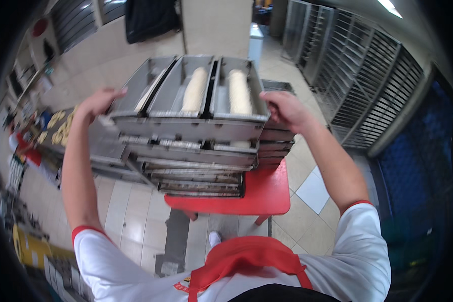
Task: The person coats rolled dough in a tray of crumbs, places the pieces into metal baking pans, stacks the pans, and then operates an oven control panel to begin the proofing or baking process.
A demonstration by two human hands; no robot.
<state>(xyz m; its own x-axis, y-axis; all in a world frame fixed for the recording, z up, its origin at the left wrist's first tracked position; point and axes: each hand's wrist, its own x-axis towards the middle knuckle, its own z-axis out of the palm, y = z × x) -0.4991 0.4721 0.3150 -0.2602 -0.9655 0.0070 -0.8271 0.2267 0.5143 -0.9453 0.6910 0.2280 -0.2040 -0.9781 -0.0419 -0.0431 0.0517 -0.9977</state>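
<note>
Between my two hands is a metal loaf pan set (186, 115) of three joined long tins. Each tin holds a pale roll of dough; the middle dough roll (194, 90) and the right one (240, 91) show well, the left one only in part. My left hand (101, 102) grips the set's left side, thumb over the rim. At the right side my right hand (287, 109) is closed on the rim. Under it is a stack of similar pan sets (201, 176); I cannot tell whether the top set touches the stack.
The stack stands on a red table (267, 194). A metal worktable (103, 143) with dough pieces (60, 131) lies left, with another person (27, 148) beside it. Tall metal racks (357, 70) line the right wall. A yellow object (38, 246) is at lower left.
</note>
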